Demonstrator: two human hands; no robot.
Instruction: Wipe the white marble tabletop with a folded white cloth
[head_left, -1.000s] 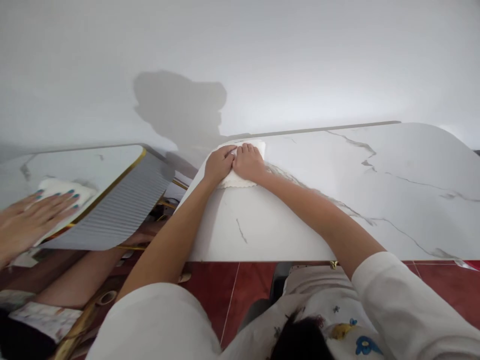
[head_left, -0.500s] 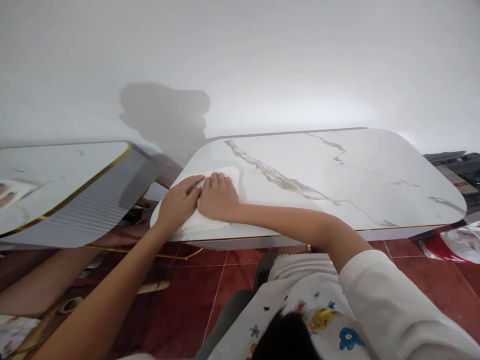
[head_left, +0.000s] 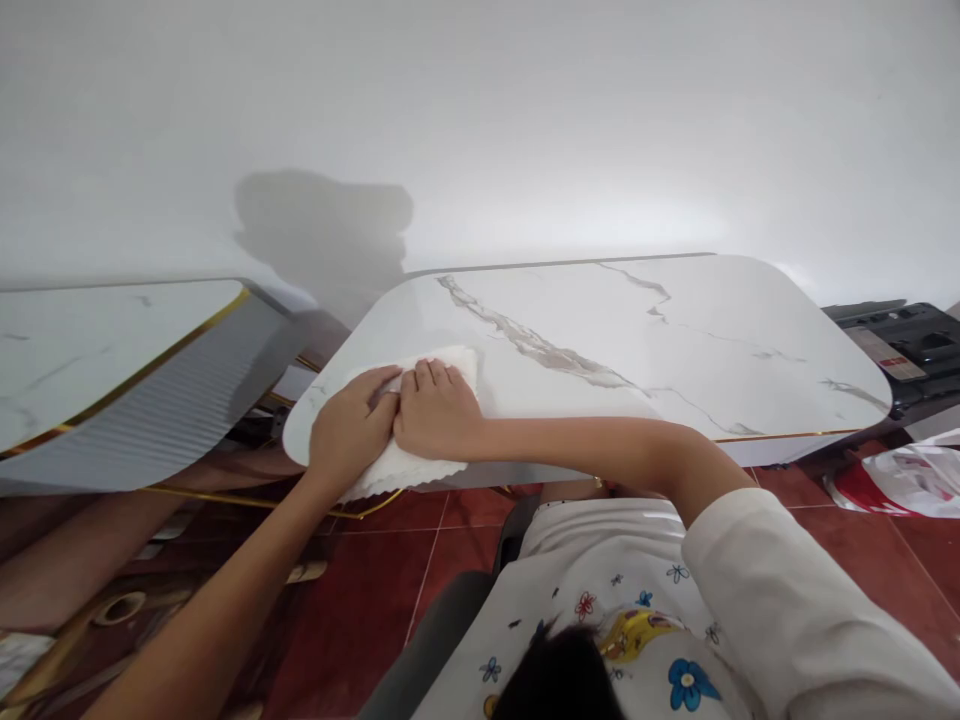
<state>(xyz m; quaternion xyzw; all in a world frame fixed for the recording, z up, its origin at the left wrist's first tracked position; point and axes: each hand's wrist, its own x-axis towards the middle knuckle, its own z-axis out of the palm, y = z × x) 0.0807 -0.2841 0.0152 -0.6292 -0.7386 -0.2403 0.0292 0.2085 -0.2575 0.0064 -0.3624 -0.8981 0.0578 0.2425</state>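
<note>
A white cloth (head_left: 409, 468) lay at the near left end of a white, marble-patterned table (head_left: 712, 340), its wavy edge drooping past the near rim. It looked light, soft and limp, and unlikely to break; its bare far right corner seemed the easiest place to pinch. The left hand (head_left: 354, 422) and right hand (head_left: 439, 412) rested on it, touching, fingers extended rather than clenched. Another table (head_left: 112, 350) stood to the left.
</note>
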